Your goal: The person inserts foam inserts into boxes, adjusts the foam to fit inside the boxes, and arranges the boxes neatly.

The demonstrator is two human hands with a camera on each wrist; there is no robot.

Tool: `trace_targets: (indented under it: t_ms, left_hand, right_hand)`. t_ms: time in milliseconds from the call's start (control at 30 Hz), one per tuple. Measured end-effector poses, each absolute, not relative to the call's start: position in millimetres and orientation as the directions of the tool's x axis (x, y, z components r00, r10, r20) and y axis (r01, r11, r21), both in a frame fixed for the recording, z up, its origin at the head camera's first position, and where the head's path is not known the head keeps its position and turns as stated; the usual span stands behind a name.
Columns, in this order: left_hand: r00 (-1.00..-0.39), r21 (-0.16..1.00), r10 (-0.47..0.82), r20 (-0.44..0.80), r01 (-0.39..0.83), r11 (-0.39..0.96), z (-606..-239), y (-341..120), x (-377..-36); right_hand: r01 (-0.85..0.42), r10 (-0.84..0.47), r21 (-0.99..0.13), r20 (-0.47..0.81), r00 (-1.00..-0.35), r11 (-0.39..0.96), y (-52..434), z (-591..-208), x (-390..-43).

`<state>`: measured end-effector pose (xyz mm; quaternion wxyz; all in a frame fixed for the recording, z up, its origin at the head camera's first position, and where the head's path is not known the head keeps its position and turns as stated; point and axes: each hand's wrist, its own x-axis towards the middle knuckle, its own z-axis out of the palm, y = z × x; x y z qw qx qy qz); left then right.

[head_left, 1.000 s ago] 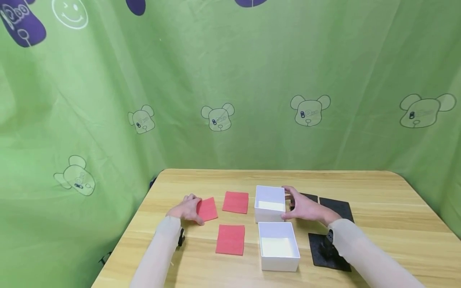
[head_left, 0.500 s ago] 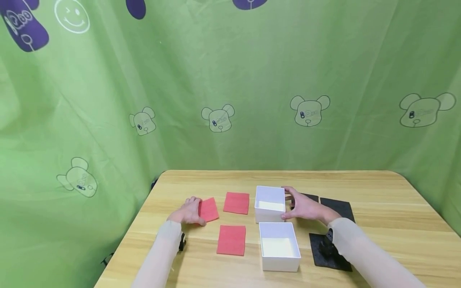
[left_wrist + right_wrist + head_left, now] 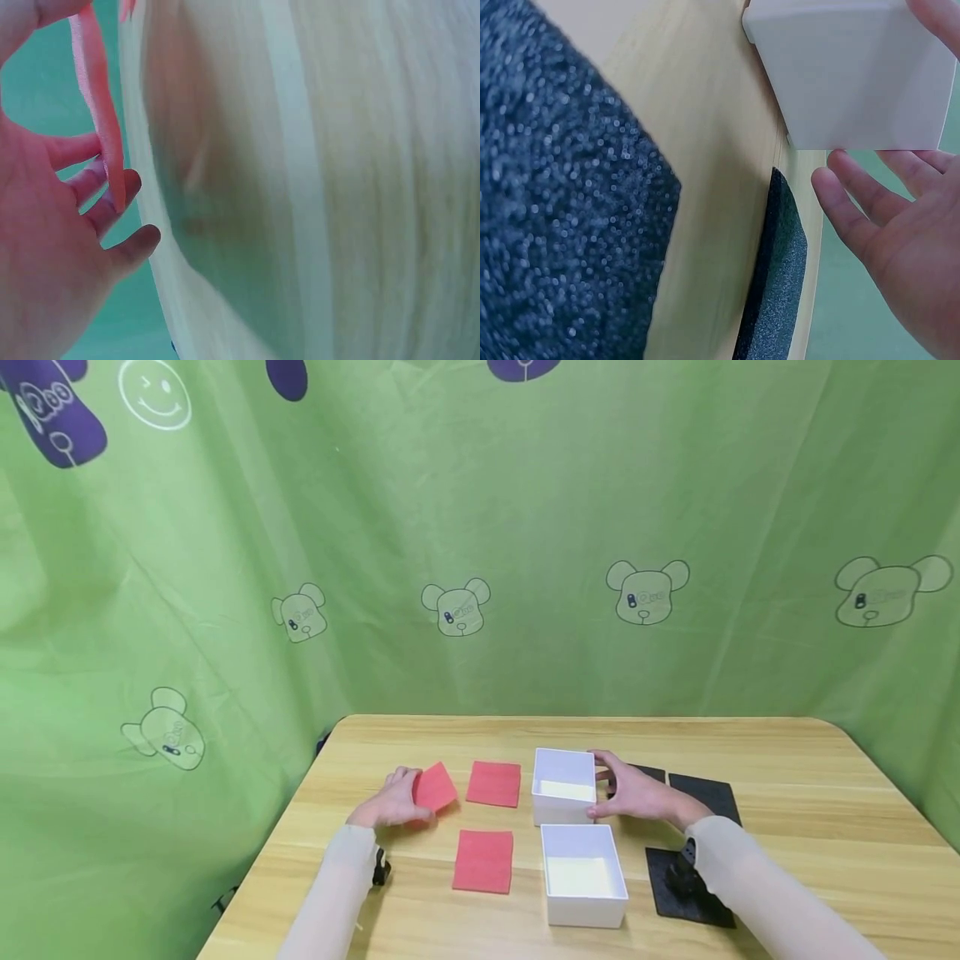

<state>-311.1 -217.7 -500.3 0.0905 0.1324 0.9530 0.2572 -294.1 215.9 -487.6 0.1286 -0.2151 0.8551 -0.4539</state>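
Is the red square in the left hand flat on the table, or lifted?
Lifted: the left wrist view shows the red square edge-on in the left hand, off the table.

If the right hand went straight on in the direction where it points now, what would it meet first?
Most likely the far white box: its side stands directly before the palm of the right hand, though the exact gap is unclear.

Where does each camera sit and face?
Head: head-worn, facing forward and down at the pale wooden table; left hand, right hand and sleeves show.
Left wrist: wrist-worn, facing the held red square sheet; left hand shows.
Right wrist: wrist-worn, facing the farther white rectangular box; right hand shows.
Head and left wrist share the held sheet.
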Motion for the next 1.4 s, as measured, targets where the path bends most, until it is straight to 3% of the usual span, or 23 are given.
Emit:
trace_targets:
  t_ms: [567,933,1400]
  left_hand:
    - [-0.922,0.601,0.387,-0.003,0.307,0.738,-470,-175,-306]
    - [-0.887,0.587,0.461,0.037,0.393,0.708,-450,-135,-304]
    - [-0.822,0.483,0.564,0.079,0.527,0.699,-436,-86,-308]
  right_hand:
    - [-0.220,-0.491,-0.886,-0.010,-0.871,0.409,220,-495,-294]
    - [-0.217,-0.508,-0.891,-0.017,-0.861,0.398,221,-495,-298]
    - [-0.155,-0.530,-0.930,-0.048,-0.847,0.333,222,-496,-299]
